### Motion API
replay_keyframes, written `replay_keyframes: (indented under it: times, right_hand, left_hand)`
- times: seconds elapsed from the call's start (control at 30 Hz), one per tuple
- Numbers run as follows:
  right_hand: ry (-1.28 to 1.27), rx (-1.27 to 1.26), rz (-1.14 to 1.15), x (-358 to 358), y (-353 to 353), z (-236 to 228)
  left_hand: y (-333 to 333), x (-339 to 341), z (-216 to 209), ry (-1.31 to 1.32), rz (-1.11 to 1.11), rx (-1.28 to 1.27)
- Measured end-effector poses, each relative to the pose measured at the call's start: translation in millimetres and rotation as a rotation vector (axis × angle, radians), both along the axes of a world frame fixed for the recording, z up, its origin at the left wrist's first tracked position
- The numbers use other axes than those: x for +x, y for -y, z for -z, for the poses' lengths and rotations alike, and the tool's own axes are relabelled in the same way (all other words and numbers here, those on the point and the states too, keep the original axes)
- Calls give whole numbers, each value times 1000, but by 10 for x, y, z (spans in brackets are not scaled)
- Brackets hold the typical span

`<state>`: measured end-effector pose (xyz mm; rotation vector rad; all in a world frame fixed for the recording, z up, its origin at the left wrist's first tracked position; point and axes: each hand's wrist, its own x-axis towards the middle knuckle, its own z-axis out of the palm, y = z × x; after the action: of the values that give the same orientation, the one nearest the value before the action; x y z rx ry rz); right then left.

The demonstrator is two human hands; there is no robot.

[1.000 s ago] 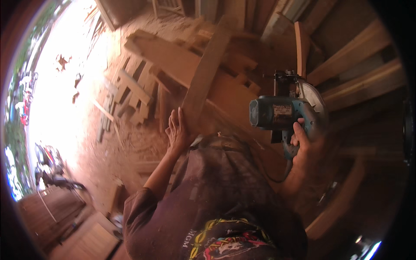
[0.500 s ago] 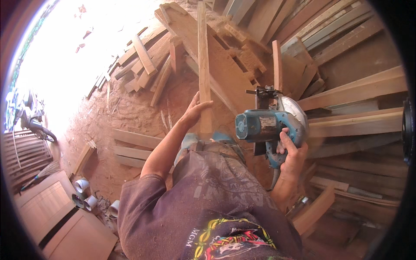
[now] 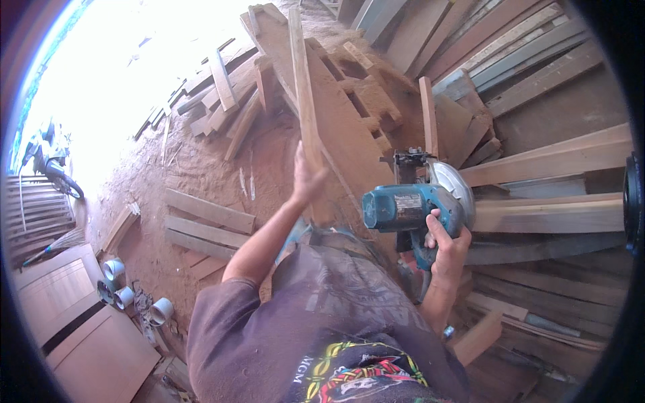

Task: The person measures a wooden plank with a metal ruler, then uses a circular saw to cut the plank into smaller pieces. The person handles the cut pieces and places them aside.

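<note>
Your left grip [image 3: 311, 180] looks closed round a long wooden batten [image 3: 302, 80], though blur hides how the fingers lie. The batten stretches straight out from you, gripped towards its near end; you can't tell whether its far end touches anything. It should be stiff and fairly light, but held so near one end it may tip, so a hold nearer the middle would balance better. Just right of it slants a wide, dusty board [image 3: 336, 131]. Further right is the circular saw [image 3: 403, 205], likely heavy and pulling towards its motor side. Your right grip [image 3: 447, 245] is wrapped on its handle [image 3: 423, 254], the sound place to hold it, clear of the pale blade guard [image 3: 455, 189]. At far right lie long timbers [image 3: 551, 216], beyond the saw.
</note>
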<state>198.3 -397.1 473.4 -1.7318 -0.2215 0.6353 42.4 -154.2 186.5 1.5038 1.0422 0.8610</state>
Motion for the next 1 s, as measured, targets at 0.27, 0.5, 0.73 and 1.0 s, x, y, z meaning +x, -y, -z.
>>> replay_keyframes:
  times: [0.27, 0.5, 0.73, 1.0]
  right_hand:
    - [13, -32, -25, 209, -46, 123]
    - [-5, -97, -11, 223, -62, 150]
    - [-6, -144, -61, 150, -95, 126]
    - [141, -208, -314, -111, -247, 178]
  left_hand:
    - [517, 581, -268, -134, -203, -67]
    - [-660, 1168, -49, -76, -306, -18]
    - [-1125, 1337, -129, -151, -267, -74]
    - [-1234, 954, -466, -185, -145, -160]
